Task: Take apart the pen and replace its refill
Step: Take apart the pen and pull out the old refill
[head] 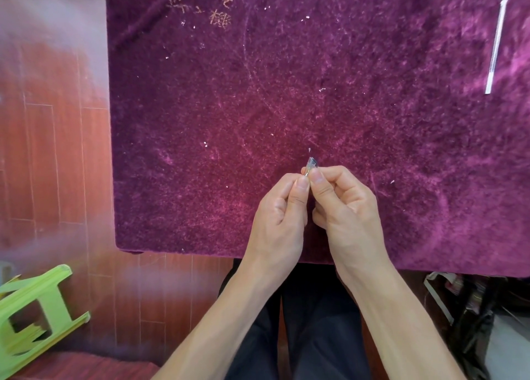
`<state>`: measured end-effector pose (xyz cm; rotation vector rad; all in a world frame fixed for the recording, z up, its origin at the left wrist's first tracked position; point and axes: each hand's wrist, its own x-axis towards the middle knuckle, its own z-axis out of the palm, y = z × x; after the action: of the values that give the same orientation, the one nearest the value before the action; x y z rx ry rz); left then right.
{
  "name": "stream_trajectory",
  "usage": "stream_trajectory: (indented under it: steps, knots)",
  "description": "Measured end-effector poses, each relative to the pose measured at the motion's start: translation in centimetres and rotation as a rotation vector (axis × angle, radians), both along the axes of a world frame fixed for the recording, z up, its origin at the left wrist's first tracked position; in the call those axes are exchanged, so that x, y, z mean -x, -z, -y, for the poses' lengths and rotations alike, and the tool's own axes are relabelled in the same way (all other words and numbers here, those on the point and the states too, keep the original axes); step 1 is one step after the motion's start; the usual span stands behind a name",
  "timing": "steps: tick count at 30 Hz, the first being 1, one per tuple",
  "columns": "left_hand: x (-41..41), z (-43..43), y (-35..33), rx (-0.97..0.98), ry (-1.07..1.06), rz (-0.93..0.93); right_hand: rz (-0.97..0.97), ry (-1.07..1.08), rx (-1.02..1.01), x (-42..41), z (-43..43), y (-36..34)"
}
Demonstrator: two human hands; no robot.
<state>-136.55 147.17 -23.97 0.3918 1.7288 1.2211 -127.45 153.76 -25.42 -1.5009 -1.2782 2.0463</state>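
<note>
Both hands meet over the near middle of the purple velvet tabletop (pixel 258 107). My left hand (pixel 282 204) and my right hand (pixel 341 199) pinch a small pen part between their thumbs and forefingers. Only the clear end of the pen (pixel 312 163) sticks out above the fingertips; the rest of the pen is hidden inside the fingers. A thin white refill (pixel 497 41) lies by itself at the far right of the table, pointing away from me, well apart from both hands.
The table's near edge (pixel 186 252) runs just under my wrists, with my dark trousers (pixel 315 322) below. A green plastic stool (pixel 34 313) stands on the red wooden floor at lower left. Dark clutter (pixel 470 308) sits under the table at lower right.
</note>
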Motion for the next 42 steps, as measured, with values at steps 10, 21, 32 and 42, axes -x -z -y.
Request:
stream_trajectory:
  steps: [10, 21, 32, 42]
  knots:
    - [1.0, 0.1, 0.5, 0.104, -0.054, 0.143, 0.142, -0.023, -0.132, 2.2, -2.5, -0.2]
    - [4.3, -0.8, 0.3, 0.075, -0.195, 0.234, 0.297, -0.201, -0.48, 13.0, -11.1, 0.8]
    - [5.5, -0.5, 0.7, 0.06, -0.246, 0.214, 0.476, -0.307, -0.706, 15.2, -12.1, 1.1]
    - [5.0, -0.6, 1.2, 0.055, -0.219, 0.232, 0.331, -0.164, -0.606, 11.4, -11.0, -1.1]
